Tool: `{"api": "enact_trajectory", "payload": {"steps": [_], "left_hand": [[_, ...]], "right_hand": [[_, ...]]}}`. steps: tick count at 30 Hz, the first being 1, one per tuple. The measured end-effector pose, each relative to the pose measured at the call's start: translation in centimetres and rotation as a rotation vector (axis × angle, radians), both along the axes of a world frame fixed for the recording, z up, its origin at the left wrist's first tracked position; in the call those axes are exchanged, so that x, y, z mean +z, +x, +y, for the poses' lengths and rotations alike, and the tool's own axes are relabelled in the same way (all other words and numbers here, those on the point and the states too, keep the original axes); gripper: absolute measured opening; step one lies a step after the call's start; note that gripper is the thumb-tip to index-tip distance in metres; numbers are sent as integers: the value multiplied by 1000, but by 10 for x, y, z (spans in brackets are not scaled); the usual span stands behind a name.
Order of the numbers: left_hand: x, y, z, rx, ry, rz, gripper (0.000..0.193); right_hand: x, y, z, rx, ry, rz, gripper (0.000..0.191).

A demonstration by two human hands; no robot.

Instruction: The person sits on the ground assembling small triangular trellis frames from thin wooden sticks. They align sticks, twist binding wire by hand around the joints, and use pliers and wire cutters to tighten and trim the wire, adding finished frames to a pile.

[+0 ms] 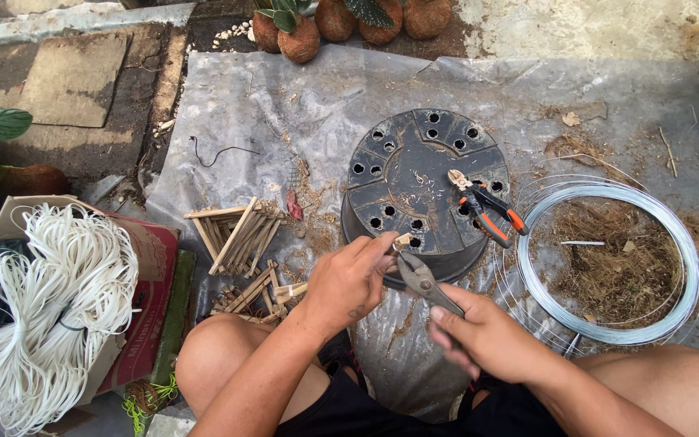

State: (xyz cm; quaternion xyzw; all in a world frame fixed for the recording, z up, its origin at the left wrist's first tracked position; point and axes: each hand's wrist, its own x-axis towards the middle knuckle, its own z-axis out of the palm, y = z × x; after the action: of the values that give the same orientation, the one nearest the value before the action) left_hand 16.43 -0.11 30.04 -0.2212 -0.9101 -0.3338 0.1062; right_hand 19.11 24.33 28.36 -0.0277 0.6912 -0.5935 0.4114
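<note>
My left hand (349,279) pinches a small piece of wood (402,241) at the near rim of an upturned black plastic pot (414,174). Grey pliers (421,281) are gripped in my right hand (483,332), their jaws closed on or right against that piece. On top of the pot rests a second pair of pliers with orange and black handles (487,209). Both my knees frame the bottom of the view.
A coil of silver wire (608,263) lies right of the pot on a grey plastic sheet (285,105). Small wooden stick frames (236,235) and loose sticks (252,293) lie to the left. A cardboard box holds white cord (50,307). Potted plants (301,36) stand at the back.
</note>
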Motion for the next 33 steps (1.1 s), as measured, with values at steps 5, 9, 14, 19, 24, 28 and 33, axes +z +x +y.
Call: {"api": "enact_trajectory", "payload": {"steps": [5, 9, 14, 19, 24, 28, 33], "left_hand": [[-8, 0, 5, 55, -198, -88, 36], [-9, -2, 4, 87, -137, -91, 37], [-3, -4, 0, 106, 36, -123, 33], [-1, -3, 3, 61, 97, -96, 33], [1, -4, 2, 8, 133, -69, 32], [7, -4, 0, -5, 112, -212, 32], [18, -6, -8, -61, 96, -277, 33]], "right_hand": [[0, 2, -6, 265, 922, 924, 48], [-7, -2, -6, 185, 604, 633, 49], [-12, -6, 2, -65, -469, -318, 50], [-7, -6, 3, -76, -727, -525, 59], [-5, -6, 5, -73, -777, -560, 58], [-9, -5, 9, -71, -783, -524, 57], [-13, -7, 13, -27, -488, -377, 47]]}}
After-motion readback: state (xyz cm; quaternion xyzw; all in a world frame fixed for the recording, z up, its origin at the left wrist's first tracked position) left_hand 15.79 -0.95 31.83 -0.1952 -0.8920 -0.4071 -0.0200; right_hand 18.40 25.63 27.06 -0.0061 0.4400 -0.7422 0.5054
